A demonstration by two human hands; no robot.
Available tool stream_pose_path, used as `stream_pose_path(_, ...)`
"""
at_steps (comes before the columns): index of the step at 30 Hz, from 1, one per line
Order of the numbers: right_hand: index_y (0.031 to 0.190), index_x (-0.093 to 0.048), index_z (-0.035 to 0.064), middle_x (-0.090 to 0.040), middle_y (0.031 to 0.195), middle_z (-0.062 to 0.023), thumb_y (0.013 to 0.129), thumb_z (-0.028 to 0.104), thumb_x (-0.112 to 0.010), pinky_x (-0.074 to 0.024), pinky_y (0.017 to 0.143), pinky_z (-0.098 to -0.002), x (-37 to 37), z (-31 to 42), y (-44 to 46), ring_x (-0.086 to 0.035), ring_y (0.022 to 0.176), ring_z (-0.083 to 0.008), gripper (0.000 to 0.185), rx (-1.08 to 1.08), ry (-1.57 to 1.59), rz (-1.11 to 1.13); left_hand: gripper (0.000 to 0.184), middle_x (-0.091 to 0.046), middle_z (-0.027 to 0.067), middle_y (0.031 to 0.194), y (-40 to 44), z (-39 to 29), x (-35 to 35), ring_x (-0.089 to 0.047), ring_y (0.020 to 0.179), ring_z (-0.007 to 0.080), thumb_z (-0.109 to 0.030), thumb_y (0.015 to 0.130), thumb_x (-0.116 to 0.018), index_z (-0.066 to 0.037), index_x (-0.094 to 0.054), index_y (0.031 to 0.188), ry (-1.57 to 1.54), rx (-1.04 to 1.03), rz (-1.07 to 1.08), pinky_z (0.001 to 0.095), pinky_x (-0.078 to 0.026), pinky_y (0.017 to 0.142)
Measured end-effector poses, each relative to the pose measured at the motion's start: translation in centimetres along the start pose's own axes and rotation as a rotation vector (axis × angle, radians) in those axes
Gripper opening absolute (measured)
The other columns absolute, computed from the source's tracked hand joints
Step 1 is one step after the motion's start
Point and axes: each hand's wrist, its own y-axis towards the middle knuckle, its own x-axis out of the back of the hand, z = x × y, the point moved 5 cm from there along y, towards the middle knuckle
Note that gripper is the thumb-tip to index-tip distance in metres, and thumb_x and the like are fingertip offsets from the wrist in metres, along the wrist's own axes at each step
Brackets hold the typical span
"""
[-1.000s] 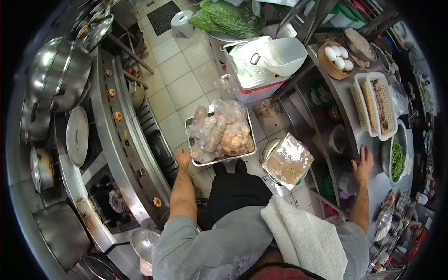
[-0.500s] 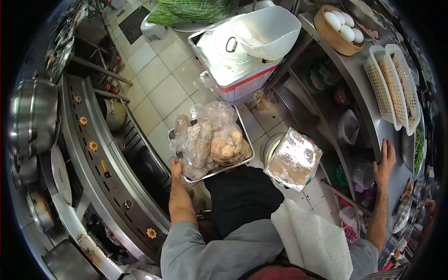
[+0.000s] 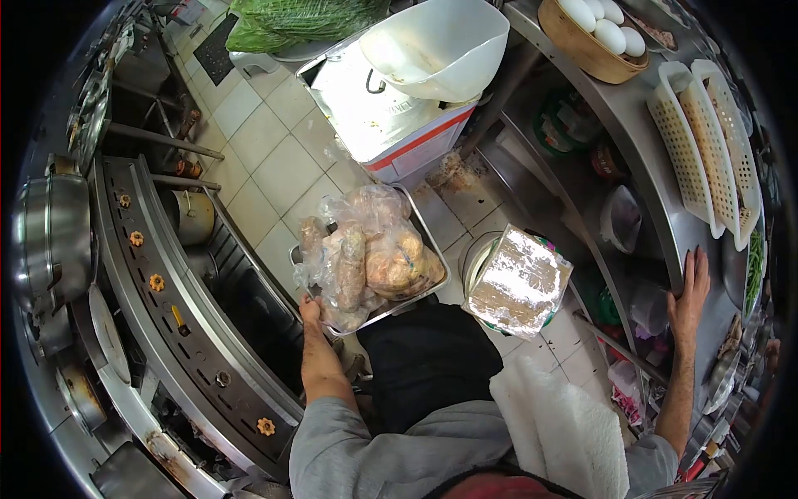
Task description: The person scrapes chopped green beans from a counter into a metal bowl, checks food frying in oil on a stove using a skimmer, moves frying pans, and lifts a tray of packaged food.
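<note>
My left hand (image 3: 310, 311) is at the near left edge of a metal tray (image 3: 439, 264), its fingers partly hidden at the rim. Clear plastic bags of pale, lumpy food (image 3: 366, 249) fill the tray, which is low in front of my legs. My right hand (image 3: 689, 291) lies on the edge of the steel counter (image 3: 665, 187) at the right, fingers stretched forward and holding nothing. Between the tray and that counter, a foil-covered box (image 3: 519, 281) rests on a round container.
A large tin (image 3: 391, 125) carries a white plastic scoop (image 3: 440, 50). Leafy greens (image 3: 307, 21) lie behind it. Eggs in a round basket (image 3: 590, 46) and perforated white baskets (image 3: 686, 158) stand on the right counter. A stove front (image 3: 179, 308) runs along the left.
The view has shifted forward, bringing the tin closer. My left hand has come to the tray's rim, and the tray has turned slightly. My right hand has slid forward along the counter edge.
</note>
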Motion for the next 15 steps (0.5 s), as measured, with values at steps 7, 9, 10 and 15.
stream_pose_path(7, 0.138, -0.025, 0.0121, -0.024, 0.142, -0.0137, 0.052, -0.013, -0.058, -0.0214, 0.105, -0.0419, -0.1, 0.2, 0.0, -0.024, 0.130, -0.0318, 0.095, 0.015, -0.025, -0.002, 0.038, -0.056, 0.0084, 0.097, -1.2, 0.8, -1.6, -0.054, 0.084, 0.0182, 0.000, 0.079, -0.055, -0.007, -0.045, 0.116, -0.075, 0.094, -0.050, 0.0297, -0.045, 0.071)
stream_pose_path(9, 0.137, -0.026, 0.0117, -0.024, 0.142, -0.0136, 0.052, -0.013, -0.057, -0.0210, 0.105, -0.0419, 0.2, 0.4, 0.0, -0.023, 0.130, -0.0315, 0.094, 0.019, -0.009, 0.001, 0.037, -0.056, 0.0080, 0.091, -0.4, 0.2, -1.7, -0.055, 0.078, 0.0182, 0.000, 0.079, -0.055, -0.004, -0.045, 0.114, -0.056, -0.024, -0.057, 0.0311, -0.045, 0.065)
stream_pose_path(10, 0.137, -0.026, 0.0117, -0.024, 0.142, -0.0136, 0.052, -0.013, -0.057, -0.0210, 0.105, -0.0419, 0.3, 0.5, 0.0, -0.023, 0.130, -0.0315, 0.094, 0.011, -0.016, 0.006, 0.036, -0.056, 0.0077, 0.086, -0.3, -0.5, -2.2, -0.055, 0.071, 0.0182, -0.001, 0.078, -0.055, -0.001, -0.045, 0.112, -0.044, -0.146, -0.068, 0.0324, -0.045, 0.060)
stream_pose_path(15, 0.136, -0.027, 0.0096, -0.025, 0.141, -0.0167, 0.049, -0.012, -0.057, -0.0222, 0.104, -0.0437, 0.2, 0.5, 0.4, -0.025, 0.129, -0.0348, 0.095, 0.020, -0.004, -0.007, 0.048, -0.056, 0.0060, 0.096, -0.5, -0.4, -1.9, -0.055, 0.082, 0.0184, 0.008, 0.075, -0.047, -0.010, -0.048, 0.120, 0.074, -0.068, -0.016, 0.0290, -0.046, 0.068)
